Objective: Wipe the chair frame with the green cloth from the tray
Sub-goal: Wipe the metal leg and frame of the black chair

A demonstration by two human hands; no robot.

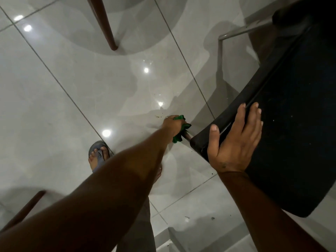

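A black chair (294, 113) fills the right side of the head view, seen from above. My right hand (234, 137) lies flat over the near edge of its black back, thumb on the outer face. Low down, my left hand (171, 127) is shut on a bunched green cloth (181, 128), wrapped around a chair frame leg (188, 136) just below the black edge. More of the metal frame (241, 31) shows at the upper right as a bent grey tube. The tray is out of sight.
Glossy grey floor tiles (72, 106) with light reflections lie all around. A brown wooden leg (103, 24) stands at the top, another brown leg (23, 210) at the bottom left. My sandalled foot (98, 155) is below the left arm. Small crumbs dot the floor.
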